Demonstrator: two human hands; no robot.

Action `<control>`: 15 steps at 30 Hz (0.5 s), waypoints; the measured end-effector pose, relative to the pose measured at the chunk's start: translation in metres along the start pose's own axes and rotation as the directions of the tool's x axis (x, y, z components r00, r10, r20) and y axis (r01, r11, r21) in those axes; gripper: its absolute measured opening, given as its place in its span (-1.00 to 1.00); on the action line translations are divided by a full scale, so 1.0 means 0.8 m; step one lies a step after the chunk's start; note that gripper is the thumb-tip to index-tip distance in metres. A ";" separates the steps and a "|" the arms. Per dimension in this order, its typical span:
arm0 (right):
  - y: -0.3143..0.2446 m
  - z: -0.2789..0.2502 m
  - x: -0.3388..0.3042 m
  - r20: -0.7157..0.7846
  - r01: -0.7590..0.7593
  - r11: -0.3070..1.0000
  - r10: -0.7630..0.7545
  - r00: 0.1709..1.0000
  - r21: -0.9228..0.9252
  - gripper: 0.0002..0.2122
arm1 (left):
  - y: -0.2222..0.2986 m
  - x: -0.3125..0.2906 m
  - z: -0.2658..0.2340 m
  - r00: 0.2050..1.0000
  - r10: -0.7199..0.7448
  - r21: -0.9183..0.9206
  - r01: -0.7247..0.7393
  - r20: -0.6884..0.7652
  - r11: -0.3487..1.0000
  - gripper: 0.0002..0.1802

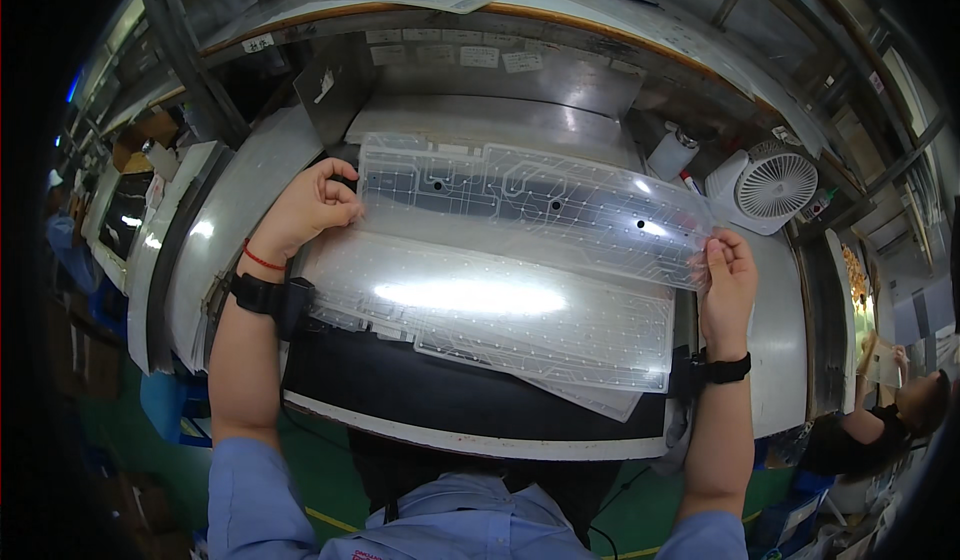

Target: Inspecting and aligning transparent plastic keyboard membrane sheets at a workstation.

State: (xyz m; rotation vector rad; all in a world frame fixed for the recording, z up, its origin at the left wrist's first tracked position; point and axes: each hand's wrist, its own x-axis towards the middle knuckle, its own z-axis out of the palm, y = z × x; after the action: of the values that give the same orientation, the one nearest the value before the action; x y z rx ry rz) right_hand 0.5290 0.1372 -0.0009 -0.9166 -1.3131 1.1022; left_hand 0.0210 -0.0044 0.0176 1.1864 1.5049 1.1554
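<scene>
A clear flexible plastic sheet [520,197] printed with thin circuit lines and a few black dots stretches between my two hands, tilted above the worktop. My left hand [312,208] is closed at its left edge, with thumb and curled fingers pinching there. At the other end, my right hand [728,275] grips the lower right corner between thumb and fingers. Below lies a pile of similar clear circuit sheets [560,345], slightly fanned, with bright glare across the top. The pile rests partly on a black mat [460,385] at the bench's front.
A white fan [775,185] and a bottle [672,152] stand at the back right. Behind the worktop rises a metal panel [560,85] under a shelf [620,22]. Another person [880,430] works at the far right; one more [65,230] is at the far left.
</scene>
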 end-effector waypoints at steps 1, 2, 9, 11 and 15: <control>-0.001 0.000 0.000 0.000 0.004 1.000 -0.004 1.000 -0.004 -0.85 | 0.000 0.000 0.000 1.000 -0.001 -0.003 0.001 -0.005 1.000 -0.54; -0.001 0.000 0.000 0.000 0.008 1.000 -0.008 1.000 -0.008 -0.85 | 0.000 0.000 0.000 1.000 0.001 0.000 -0.001 -0.004 1.000 -0.54; -0.004 0.000 -0.001 -0.001 0.015 0.999 -0.015 1.000 -0.041 -0.86 | -0.003 0.001 -0.001 1.000 0.023 -0.003 -0.023 0.004 1.000 -0.56; -0.004 0.000 -0.001 0.000 0.022 0.999 -0.022 1.000 -0.029 -0.86 | -0.004 0.001 -0.001 1.000 0.025 -0.002 -0.025 0.000 1.000 -0.57; -0.002 0.000 0.000 0.005 0.032 0.999 -0.032 0.999 -0.026 -0.86 | -0.002 0.001 0.001 1.000 0.015 0.018 -0.014 -0.022 1.000 -0.58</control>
State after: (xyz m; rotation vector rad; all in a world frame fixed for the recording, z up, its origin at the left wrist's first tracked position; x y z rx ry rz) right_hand 0.5294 0.1369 0.0009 -0.9101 -1.3445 1.0656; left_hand 0.0217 -0.0035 0.0161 1.2021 1.5288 1.1702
